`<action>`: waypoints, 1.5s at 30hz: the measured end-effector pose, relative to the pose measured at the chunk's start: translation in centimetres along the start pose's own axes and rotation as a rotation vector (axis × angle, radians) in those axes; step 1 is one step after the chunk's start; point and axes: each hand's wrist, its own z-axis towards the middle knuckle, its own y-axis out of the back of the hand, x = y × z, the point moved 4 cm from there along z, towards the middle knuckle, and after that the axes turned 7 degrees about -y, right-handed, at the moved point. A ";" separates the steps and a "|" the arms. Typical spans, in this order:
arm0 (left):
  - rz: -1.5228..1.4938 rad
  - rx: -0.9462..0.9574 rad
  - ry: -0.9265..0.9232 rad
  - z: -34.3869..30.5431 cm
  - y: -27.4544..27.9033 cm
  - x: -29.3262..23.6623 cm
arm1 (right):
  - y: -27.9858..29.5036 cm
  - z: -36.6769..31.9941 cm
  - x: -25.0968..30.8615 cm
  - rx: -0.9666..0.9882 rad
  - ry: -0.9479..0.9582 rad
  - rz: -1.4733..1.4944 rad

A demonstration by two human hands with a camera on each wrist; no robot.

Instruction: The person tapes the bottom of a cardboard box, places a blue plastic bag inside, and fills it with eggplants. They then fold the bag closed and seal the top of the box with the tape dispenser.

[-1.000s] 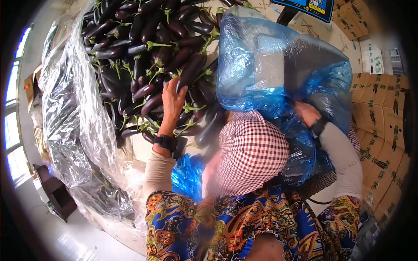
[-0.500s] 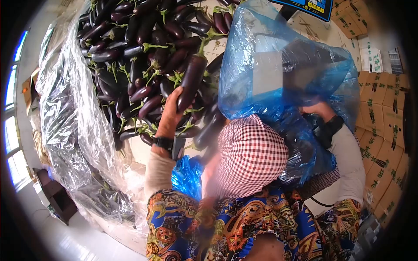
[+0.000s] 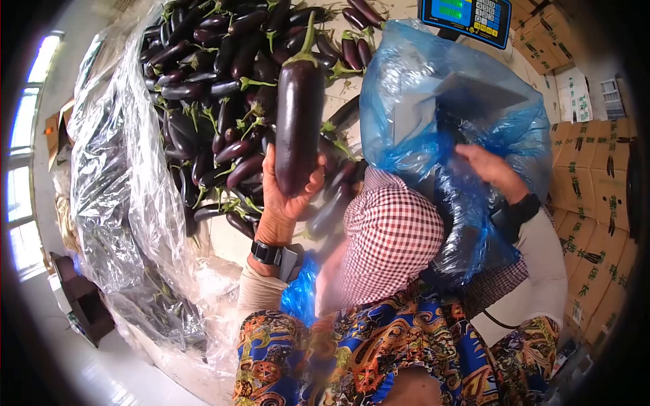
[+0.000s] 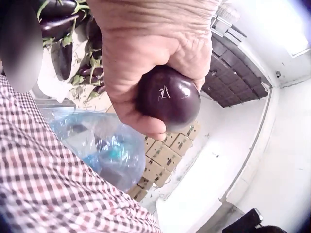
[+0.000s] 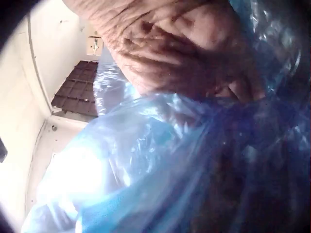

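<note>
A large dark purple eggplant (image 3: 298, 122) stands upright, stem up, in my left hand (image 3: 288, 193), whose fingers and thumb wrap its lower end. From the left wrist view, the glossy rounded base of that eggplant (image 4: 172, 97) shows between the fingers and thumb, with a small pale scar on its skin. At the right, my right hand (image 3: 494, 172) grips the gathered film of a blue plastic bag (image 3: 467, 81). Within the right wrist view the bag (image 5: 146, 141) bunches right against the hand (image 5: 184, 53), and its fingertips are hidden in the folds.
A heap of eggplants (image 3: 196, 122) covers the table at the left, beside a clear plastic sheet (image 3: 115, 196). A scale display (image 3: 467, 17) stands behind the bag. Printed cartons (image 3: 589, 162) are stacked at the right. A checkered head covering (image 3: 399, 243) hides part of the middle.
My left hand has taken the eggplant from the heap and lifted it up toward the camera, turning it upright. The right hand has stayed at the bag, shifting slightly.
</note>
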 end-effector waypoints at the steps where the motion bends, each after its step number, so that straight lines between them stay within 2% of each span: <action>1: -0.034 -0.042 0.016 -0.2 -0.7 0.4 | -1.6 -0.9 2.1 0.006 0.217 -0.468; 3: 0.004 -0.086 0.031 -0.4 -1.4 0.7 | -2.0 -3.4 3.6 -0.051 0.271 -0.435; 5: 0.034 -0.053 0.028 -0.3 -2.4 1.3 | -1.0 -3.9 3.1 -0.130 0.234 -0.656; 6: 0.023 0.049 0.041 -0.3 -3.4 1.6 | -1.0 -6.0 5.2 -0.284 0.433 -0.764; 7: 0.005 0.071 0.061 -0.3 -4.0 1.8 | -0.7 -6.9 6.4 -0.296 0.427 -0.763; 9: -0.066 0.109 0.124 -0.3 -5.8 2.3 | 0.2 -8.3 9.3 -0.431 0.425 -0.582; 10: -0.063 0.116 0.121 -0.3 -6.8 2.5 | 0.4 -8.6 10.6 -0.469 0.355 -0.416; 11: -0.071 0.072 0.114 -0.4 -7.8 2.8 | 0.4 -9.4 11.9 -0.475 0.358 -0.420; 13: -0.076 0.036 0.120 -0.2 -9.1 3.4 | 0.3 -11.0 13.3 -0.349 0.389 -0.008; 14: -0.062 0.119 0.179 0.0 -9.9 4.0 | -0.2 -11.6 14.2 -0.368 0.386 -0.005; 15: -0.049 0.208 0.242 0.2 -11.0 4.7 | -1.3 -12.2 15.5 -0.234 0.473 0.179; 16: -0.048 0.140 0.276 -0.1 -12.4 5.6 | -2.2 -12.7 16.8 -0.100 0.560 0.359; 17: -0.023 0.133 0.344 -0.6 -14.8 6.7 | -3.1 -12.4 17.3 0.012 0.566 0.437; 19: 0.112 0.236 0.407 -0.8 -16.0 8.2 | -4.4 -11.6 18.3 0.124 0.763 0.628; 20: 0.228 0.206 0.421 -0.9 -17.1 8.9 | -4.5 -11.8 18.4 0.104 0.769 0.628; 22: 0.651 0.222 0.436 -1.3 -18.3 9.6 | -4.5 -12.0 18.0 0.104 0.693 0.883; 25: 0.864 0.432 0.435 -1.2 -18.8 11.1 | -3.8 -13.9 16.5 0.128 0.561 1.101; 26: 1.013 0.529 0.376 -1.1 -19.1 10.8 | -3.3 -14.9 16.0 0.037 0.491 1.132; 27: 1.295 0.654 0.291 -1.0 -20.3 10.3 | -2.4 -16.1 14.9 -0.052 0.434 1.062; 29: 1.584 0.763 0.056 0.1 -19.0 8.5 | -0.9 -18.8 13.5 -0.158 0.295 0.915; 30: 1.453 0.569 0.167 0.5 -17.8 7.6 | -0.4 -19.9 12.1 -0.169 0.231 0.840; 31: 1.326 0.421 0.155 0.9 -16.8 7.0 | -0.2 -20.9 11.3 -0.179 0.166 0.763; 32: 1.382 0.435 0.120 1.7 -15.7 6.4 | -0.6 -22.2 11.4 -0.221 0.051 0.778; 33: 1.437 0.449 0.087 2.9 -14.4 6.0 | -0.3 -22.2 10.6 -0.227 0.042 0.782; 35: 1.501 0.494 0.048 4.5 -12.0 6.6 | 0.3 -21.8 7.3 -0.122 -0.224 0.587; 36: 1.570 0.533 -0.003 5.2 -10.9 6.9 | 0.5 -21.8 5.8 -0.112 -0.308 0.619; 37: 1.569 0.532 0.001 6.1 -9.5 7.3 | 0.0 -21.3 4.6 -0.110 -0.311 0.621; 38: 1.663 0.562 0.009 7.1 -8.1 7.8 | 0.0 -20.8 4.5 -0.256 -0.014 0.343; 39: 1.756 0.592 0.017 7.8 -7.5 8.2 | 0.1 -20.8 5.1 -0.314 0.135 0.202; 40: 1.765 0.532 0.047 8.3 -7.1 8.5 | 0.2 -20.9 5.9 -0.392 0.278 0.060; 42: 1.762 0.495 0.030 8.8 -6.8 8.6 | 0.9 -20.1 7.3 -0.194 -0.022 0.215; 44: 1.688 0.442 -0.019 9.2 -6.0 8.3 | 1.8 -19.8 6.9 -0.056 -0.154 0.267; 45: 1.683 0.438 -0.013 9.4 -5.6 8.3 | 2.0 -20.2 6.8 -0.053 -0.161 0.267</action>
